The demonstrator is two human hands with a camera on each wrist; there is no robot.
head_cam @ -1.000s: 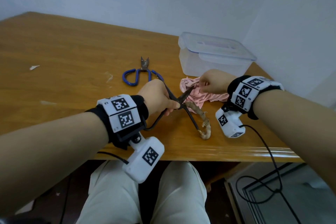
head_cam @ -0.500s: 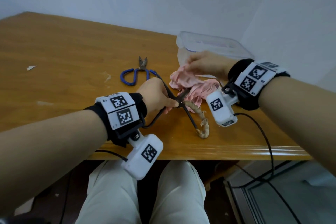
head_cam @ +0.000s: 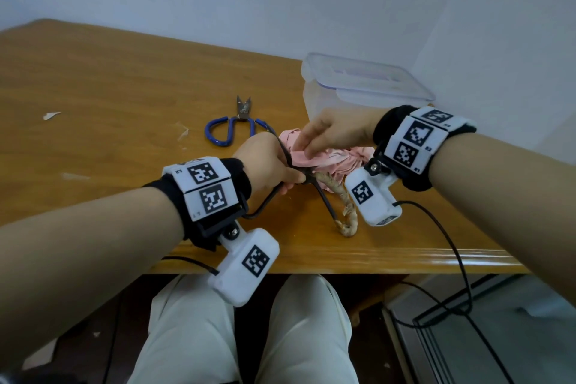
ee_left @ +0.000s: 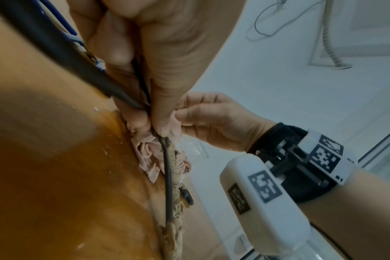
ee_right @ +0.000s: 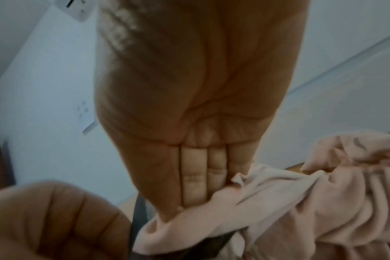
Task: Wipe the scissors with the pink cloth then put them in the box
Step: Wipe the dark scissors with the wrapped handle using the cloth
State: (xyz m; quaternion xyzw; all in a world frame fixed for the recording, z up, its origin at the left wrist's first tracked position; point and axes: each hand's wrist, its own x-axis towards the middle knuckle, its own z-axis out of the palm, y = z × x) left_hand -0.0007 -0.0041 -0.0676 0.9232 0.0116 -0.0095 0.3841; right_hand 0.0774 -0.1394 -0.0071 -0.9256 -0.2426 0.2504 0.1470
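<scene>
My left hand [head_cam: 280,171] grips a pair of black scissors [head_cam: 325,204] near the pivot, just above the table's front part. One handle loop is wrapped in tan cord [head_cam: 344,201]. My right hand [head_cam: 307,148] pinches the pink cloth [head_cam: 338,162] and lays it over the blades, which are mostly hidden. The left wrist view shows the scissors [ee_left: 167,176] against the bunched cloth [ee_left: 146,156], with the right hand's fingers [ee_left: 203,116] curled on the fabric. In the right wrist view the cloth [ee_right: 301,202] drapes over a dark blade [ee_right: 216,241]. The clear lidded box [head_cam: 358,87] stands behind my right hand.
A second pair of scissors with blue handles [head_cam: 230,129] lies on the wooden table [head_cam: 109,97] behind my left hand. Small paper scraps [head_cam: 51,115] lie at the left. The table's front edge [head_cam: 405,262] is close; a black cable hangs from my right wrist.
My right hand has lifted the pink cloth off the table and brought it left, over the scissor blades. The left hand has kept its grip on the scissors in about the same place.
</scene>
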